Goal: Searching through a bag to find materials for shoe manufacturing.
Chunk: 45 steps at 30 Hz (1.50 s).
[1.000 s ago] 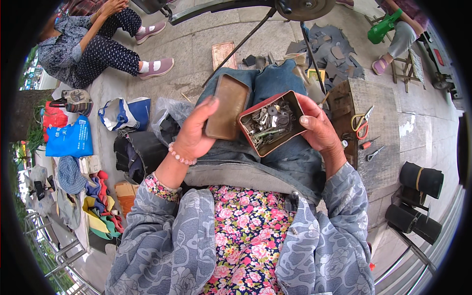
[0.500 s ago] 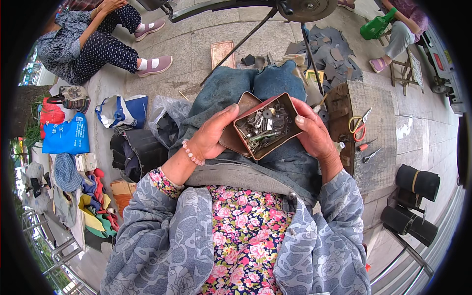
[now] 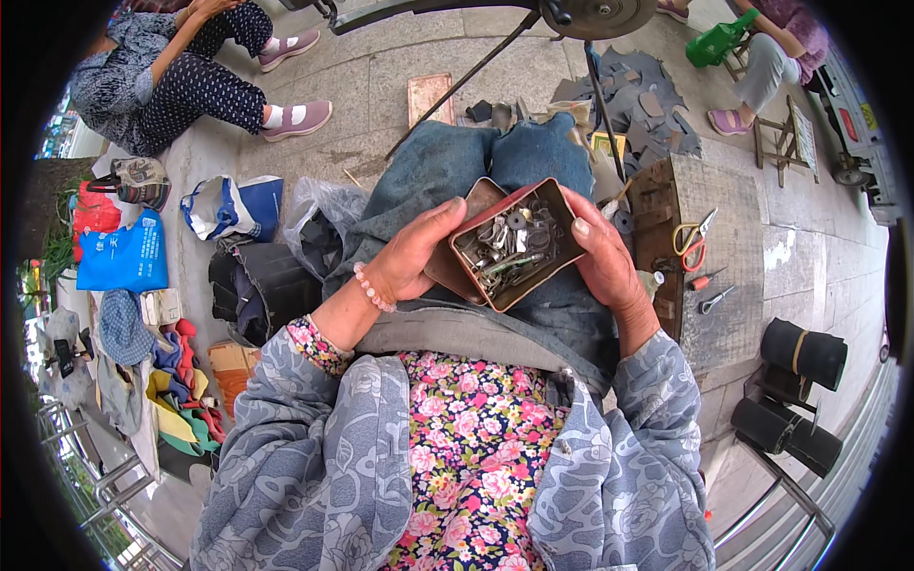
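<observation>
Over my lap, a small rectangular metal tin (image 3: 464, 249) is tilted so its inside shows. Loose small metal parts (image 3: 514, 238), zipper pulls or clips by their look, and a dark round piece lie in it. My right hand (image 3: 606, 262) grips the tin's right side, thumb over the rim. A brownish lid (image 3: 446, 270) sits behind the tin's left side, partly hidden by it. My left hand (image 3: 411, 255), with a beaded bracelet on the wrist, is closed round the lid, its thumb along the edge. Most fingers of both hands are hidden underneath.
At right, a wooden box (image 3: 719, 276) bears scissors (image 3: 693, 243), a red-handled tool (image 3: 706, 280) and small snips (image 3: 716, 300). Black rolls (image 3: 804, 354) stand beyond. Dark sheet scraps (image 3: 643, 105) lie ahead near a machine's wheel (image 3: 598, 11). Bags (image 3: 124, 252) are at left; two people sit ahead.
The whole view has shifted very slightly. Both hands keep the same hold on the tin and lid, and the metal parts look unmoved.
</observation>
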### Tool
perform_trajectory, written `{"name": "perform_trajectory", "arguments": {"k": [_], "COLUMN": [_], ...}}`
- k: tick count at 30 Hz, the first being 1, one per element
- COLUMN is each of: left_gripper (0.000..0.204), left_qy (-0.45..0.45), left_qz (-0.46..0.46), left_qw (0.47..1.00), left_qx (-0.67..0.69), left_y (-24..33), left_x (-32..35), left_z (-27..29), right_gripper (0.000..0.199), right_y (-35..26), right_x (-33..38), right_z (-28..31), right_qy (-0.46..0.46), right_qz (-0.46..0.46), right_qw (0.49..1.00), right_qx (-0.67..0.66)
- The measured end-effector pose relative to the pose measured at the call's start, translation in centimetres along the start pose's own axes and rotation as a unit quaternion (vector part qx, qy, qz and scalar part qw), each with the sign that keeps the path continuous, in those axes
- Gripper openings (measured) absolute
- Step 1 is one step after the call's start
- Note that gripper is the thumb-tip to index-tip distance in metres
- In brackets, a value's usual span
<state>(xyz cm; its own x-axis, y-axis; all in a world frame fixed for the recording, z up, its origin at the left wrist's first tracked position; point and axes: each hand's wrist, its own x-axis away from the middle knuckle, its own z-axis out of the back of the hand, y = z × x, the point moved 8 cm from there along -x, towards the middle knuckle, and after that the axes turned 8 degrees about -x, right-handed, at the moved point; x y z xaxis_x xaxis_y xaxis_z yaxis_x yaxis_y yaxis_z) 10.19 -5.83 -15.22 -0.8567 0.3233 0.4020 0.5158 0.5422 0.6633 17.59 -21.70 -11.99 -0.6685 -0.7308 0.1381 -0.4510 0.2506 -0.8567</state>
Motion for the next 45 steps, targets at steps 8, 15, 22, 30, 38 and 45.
{"name": "perform_trajectory", "arguments": {"k": [8, 15, 22, 30, 38, 45], "left_gripper": [0.045, 0.051, 0.046, 0.04, 0.085, 0.064], "left_qy": [0.026, -0.011, 0.014, 0.253, 0.646, 0.537], "left_qz": [0.008, 0.058, -0.111, -0.174, 0.008, 0.105], "left_qw": [0.999, 0.998, 0.942, 0.906, 0.576, 0.617], "left_qx": [0.021, -0.023, -0.316, -0.291, -0.5, -0.566], "left_y": [-0.4, -0.8, 0.8, 6.4, 3.3, -3.1], "left_x": [-0.2, 0.1, 1.3, 7.3, 16.1, 11.3], "left_z": [0.3, -0.1, -0.3, 11.6, 40.6, 46.2], "right_gripper": [0.051, 0.052, 0.084, 0.098, 0.099, 0.095], "right_y": [-1.8, -2.2, 0.9, 2.4, 2.7, 2.9], "right_x": [-0.2, -1.6, -1.6, -0.4, -0.6, -1.4], "right_z": [-0.9, -4.9, -5.0, -3.0, -3.4, -4.0], "right_qy": [0.023, -0.045, -0.052, 0.001, 0.047, 0.059], "right_qz": [0.057, 0.038, -0.176, -0.184, -0.195, -0.206], "right_qw": [0.982, 0.966, 0.982, 0.983, 0.977, 0.973], "right_qx": [0.181, 0.253, 0.039, 0.011, -0.075, -0.091]}}
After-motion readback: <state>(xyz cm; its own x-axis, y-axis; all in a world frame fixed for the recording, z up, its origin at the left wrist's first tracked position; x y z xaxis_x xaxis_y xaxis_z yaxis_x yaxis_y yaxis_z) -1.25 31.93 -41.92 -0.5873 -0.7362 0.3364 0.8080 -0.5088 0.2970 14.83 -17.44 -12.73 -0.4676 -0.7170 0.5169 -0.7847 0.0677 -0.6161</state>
